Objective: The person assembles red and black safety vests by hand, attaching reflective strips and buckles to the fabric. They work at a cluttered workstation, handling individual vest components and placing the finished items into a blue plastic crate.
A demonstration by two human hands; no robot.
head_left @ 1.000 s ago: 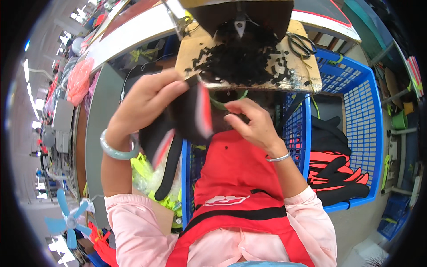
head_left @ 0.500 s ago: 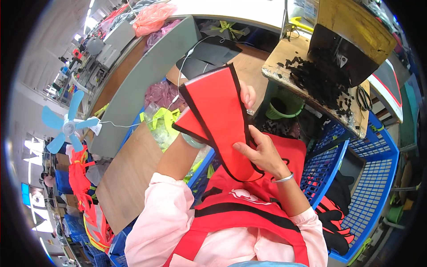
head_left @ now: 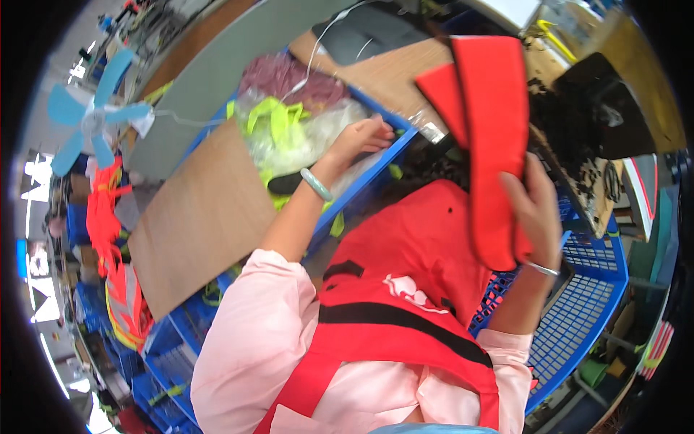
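Observation:
My right hand [head_left: 536, 210] is closed on the lower part of a long red fabric strip [head_left: 499, 137] with black edging. The strip stands up from the hand, its folded-over end sticking out at the upper left. Motion blurs the strip and some of my fingers. My left hand [head_left: 363, 139], a pale green bangle on its wrist, holds nothing I can see. Its fingers are loosely bent, beside the rim of a blue basket [head_left: 340, 194] holding clear plastic, yellow-green strips [head_left: 278, 119] and a purple bundle [head_left: 293, 83]. Whether they touch the rim is unclear.
A brown board [head_left: 202, 224] leans at left, near a light-blue fan [head_left: 92, 121]. Black scraps [head_left: 571, 119] lie on a worn table at upper right. Another blue basket [head_left: 585, 318] stands below it. A red apron [head_left: 405, 253] covers my lap.
My left hand has let go of the red fabric strip and moved left to the basket. My right hand has carried the strip to the right. The whole view has shifted.

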